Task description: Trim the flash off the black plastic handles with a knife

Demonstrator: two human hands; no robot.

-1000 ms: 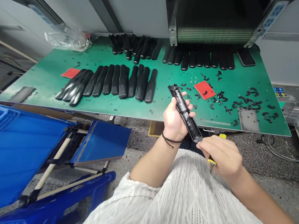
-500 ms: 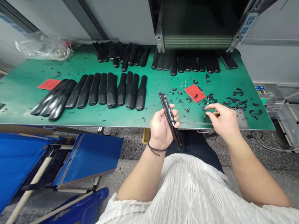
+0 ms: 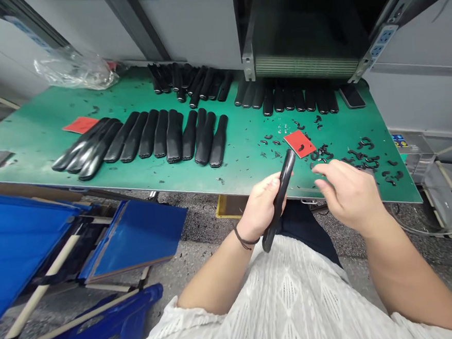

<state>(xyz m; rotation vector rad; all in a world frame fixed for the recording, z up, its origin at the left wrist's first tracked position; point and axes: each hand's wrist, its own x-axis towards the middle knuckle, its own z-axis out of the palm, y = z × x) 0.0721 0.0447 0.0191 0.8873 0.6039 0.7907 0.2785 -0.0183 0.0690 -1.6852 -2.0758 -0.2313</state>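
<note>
My left hand (image 3: 265,203) is closed round a long black plastic handle piece (image 3: 283,188), tilted, its smooth outer side showing and its top end over the table edge. To the right, my right hand (image 3: 347,194) has its fingers curled in, thumb and forefinger towards the held piece but apart from it. Whatever lies in that palm is hidden from view. Beyond my hands, a red card (image 3: 298,139) lies on the green table (image 3: 249,173) with a small curved black bit on it. More curved black plastic bits (image 3: 368,160) are scattered to the right.
A row of black handle pieces (image 3: 172,137) lies at left, with more (image 3: 200,83) behind and others (image 3: 298,100) before the conveyor (image 3: 307,64). A phone (image 3: 352,96), another red card (image 3: 79,125) and a clear plastic bag (image 3: 78,71) lie on the table. Blue racks (image 3: 138,237) stand at left.
My left hand has turned the handle piece over, from its hollow inner side to its smooth side, and moved it right. The slim yellow item in my right hand no longer shows.
</note>
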